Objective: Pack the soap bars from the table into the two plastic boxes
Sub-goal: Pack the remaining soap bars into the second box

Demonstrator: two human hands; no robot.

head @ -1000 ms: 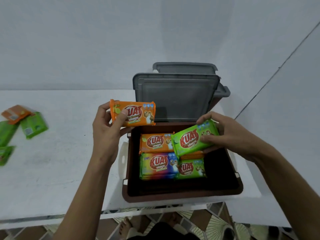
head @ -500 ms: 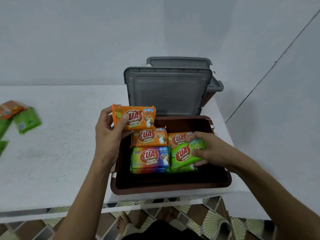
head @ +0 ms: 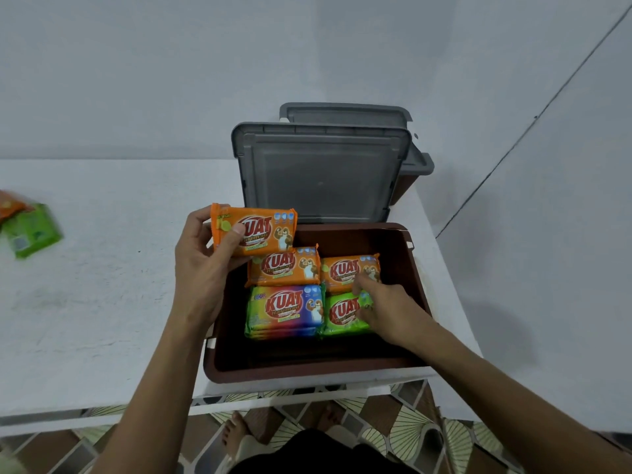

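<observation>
Head camera, the single view on offer. The left hand [head: 201, 268] grips an orange soap bar [head: 260, 230] by its left end, thumb laid across the printed front and fingers curled behind it. The bar juts out to the right of that hand, above the far left corner of the brown box [head: 419, 268]. Its lower edge overlaps a second orange bar [head: 284, 266] lying in the box just right of the thumb.

The right hand [head: 390, 309] reaches down into the box, back of the hand up. Its fingers are bent onto the right end of a green soap bar [head: 338, 313], which shows to the left of the knuckles. Whether the fingers pinch that bar or only press on it cannot be told. Just beyond the fingertips lies a third orange bar [head: 345, 268]. A rainbow bar [head: 284, 309] lies between the two hands, touching the green one.

Beyond both hands a grey lid [head: 321, 172] stands upright at the back of the box, and a second box [head: 407, 179] sits behind it. Well out to the left of the left hand, on the white table [head: 102, 302], lie a blurred loose green bar [head: 32, 230] and a loose orange bar [head: 10, 203].
</observation>
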